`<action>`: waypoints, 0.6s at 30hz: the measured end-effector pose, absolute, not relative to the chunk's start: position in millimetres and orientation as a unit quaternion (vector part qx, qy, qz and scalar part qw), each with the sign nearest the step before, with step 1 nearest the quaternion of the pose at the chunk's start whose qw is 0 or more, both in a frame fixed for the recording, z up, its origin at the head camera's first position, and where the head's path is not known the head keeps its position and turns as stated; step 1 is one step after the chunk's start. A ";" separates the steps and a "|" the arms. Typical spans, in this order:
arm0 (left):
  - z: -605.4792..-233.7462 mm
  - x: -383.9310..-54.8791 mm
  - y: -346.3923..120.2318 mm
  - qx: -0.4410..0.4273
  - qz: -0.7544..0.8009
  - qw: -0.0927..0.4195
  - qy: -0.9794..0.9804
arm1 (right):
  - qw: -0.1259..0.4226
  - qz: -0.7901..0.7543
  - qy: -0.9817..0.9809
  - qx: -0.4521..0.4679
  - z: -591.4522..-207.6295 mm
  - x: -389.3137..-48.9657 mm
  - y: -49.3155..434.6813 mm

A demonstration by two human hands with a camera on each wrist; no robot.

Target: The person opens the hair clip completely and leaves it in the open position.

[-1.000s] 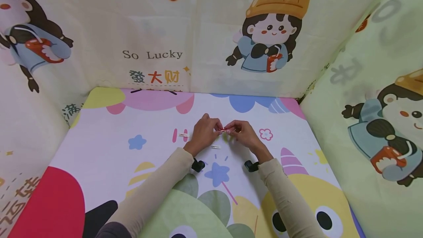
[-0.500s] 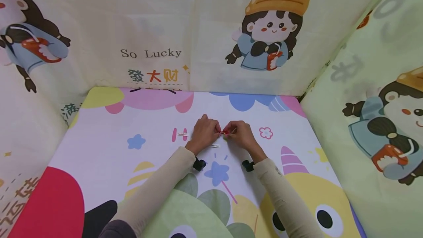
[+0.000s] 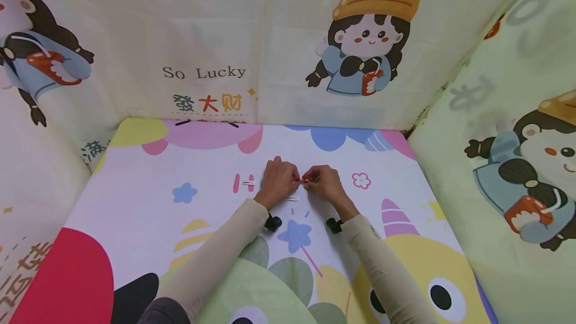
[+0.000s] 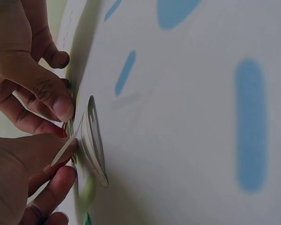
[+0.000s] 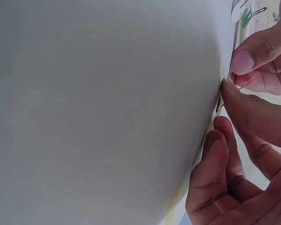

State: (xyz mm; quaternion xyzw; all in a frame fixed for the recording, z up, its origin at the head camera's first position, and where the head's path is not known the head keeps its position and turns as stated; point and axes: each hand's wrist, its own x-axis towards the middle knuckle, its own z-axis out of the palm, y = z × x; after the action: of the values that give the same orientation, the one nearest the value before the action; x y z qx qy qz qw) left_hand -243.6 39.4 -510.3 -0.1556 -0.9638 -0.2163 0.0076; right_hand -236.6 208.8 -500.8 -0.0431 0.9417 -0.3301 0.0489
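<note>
In the head view, both hands meet over the table around a small red snap hair clip (image 3: 303,181). My left hand (image 3: 279,178) pinches its left end between thumb and fingertips. The right hand (image 3: 327,182) pinches the other end with thumb and forefinger. A thin pale strip (image 4: 63,152) juts out from the pinch in the left wrist view; the fingers hide much of the clip. In the right wrist view, a narrow metal edge (image 5: 219,102) shows under the right thumb. One pale snap clip (image 4: 94,140) lies on the table close by the left hand.
Another pale clip (image 3: 248,182) lies left of the left hand, on the printed pink letter. A cartoon-printed cloth (image 3: 148,204) covers the table. Printed fabric walls (image 3: 288,64) rise at the back and both sides.
Both hands have shifted slightly toward the person and left with the red hair clip. The right wrist has swung a little inward. The clips on the table stay put.
</note>
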 end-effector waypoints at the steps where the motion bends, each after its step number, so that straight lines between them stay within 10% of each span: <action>1: -510.4 -243.5 39.7 -0.154 -0.217 0.006 -0.964 | 0.049 -0.329 0.942 -0.043 -500.6 -236.4 208.9; 18: -498.0 -235.7 -6.9 -0.176 -0.228 0.033 -0.957 | 0.010 -0.324 0.944 -0.062 -491.1 -231.3 217.1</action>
State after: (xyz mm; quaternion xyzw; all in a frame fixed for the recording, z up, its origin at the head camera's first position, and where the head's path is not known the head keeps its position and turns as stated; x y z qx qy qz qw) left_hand -235.7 -6.9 -498.0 -0.1764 -0.9570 -0.2280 0.0331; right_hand -231.3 217.1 -491.1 -0.0619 0.9441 -0.3236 0.0102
